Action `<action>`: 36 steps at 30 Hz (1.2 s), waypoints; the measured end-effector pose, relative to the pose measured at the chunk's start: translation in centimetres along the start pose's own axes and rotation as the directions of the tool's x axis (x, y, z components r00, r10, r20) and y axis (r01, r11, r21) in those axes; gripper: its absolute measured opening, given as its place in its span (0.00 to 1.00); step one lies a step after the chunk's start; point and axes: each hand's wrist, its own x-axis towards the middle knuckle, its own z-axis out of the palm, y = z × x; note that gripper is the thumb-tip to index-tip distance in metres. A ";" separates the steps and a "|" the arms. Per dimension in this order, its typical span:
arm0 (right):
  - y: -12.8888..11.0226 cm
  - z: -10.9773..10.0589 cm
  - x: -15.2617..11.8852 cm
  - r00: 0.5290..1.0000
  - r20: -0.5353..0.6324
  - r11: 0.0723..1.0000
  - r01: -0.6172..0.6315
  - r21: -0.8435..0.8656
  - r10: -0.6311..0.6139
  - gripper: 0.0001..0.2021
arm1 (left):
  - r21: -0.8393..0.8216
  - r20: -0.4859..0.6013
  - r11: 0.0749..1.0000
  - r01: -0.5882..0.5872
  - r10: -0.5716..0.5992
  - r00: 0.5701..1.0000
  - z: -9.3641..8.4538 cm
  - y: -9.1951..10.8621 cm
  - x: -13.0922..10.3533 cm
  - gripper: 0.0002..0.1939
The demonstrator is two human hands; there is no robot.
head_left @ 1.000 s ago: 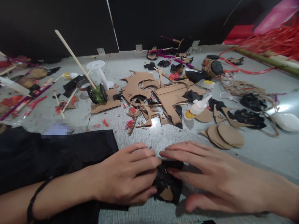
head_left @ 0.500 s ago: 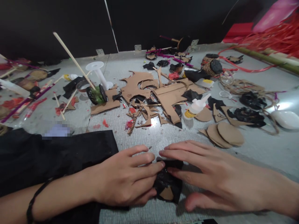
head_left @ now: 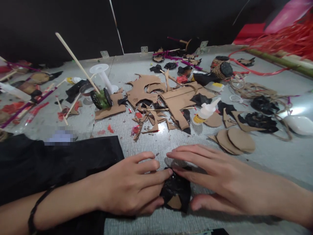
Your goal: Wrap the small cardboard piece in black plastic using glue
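Note:
A small cardboard piece wrapped in black plastic lies on the table between my hands, with bare brown cardboard showing near its lower edge. My left hand grips its left side, index fingertip on the upper edge and thumb low at the left. The other fingers are curled. At the upper right, fingertips of my right hand touch the plastic, its fingers spread and its thumb apart from them, beside the right edge. The underside of the piece is hidden.
Black sheet material lies under my left forearm. Ahead are cardboard scraps, a glue bottle, cardboard discs, a white spool and a green-and-black wheel on a stick. Red plastic strands heap at far right.
My right hand has shifted slightly left, and its fingers have pushed the upper right flap of black plastic inward over the piece. My left hand stays almost still.

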 end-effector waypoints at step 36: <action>-0.3 -1.0 -0.4 0.990 -0.138 0.999 0.036 0.004 -0.035 0.20 | 0.029 0.008 0.999 -0.020 0.020 1.000 -0.1 -0.1 0.1 0.16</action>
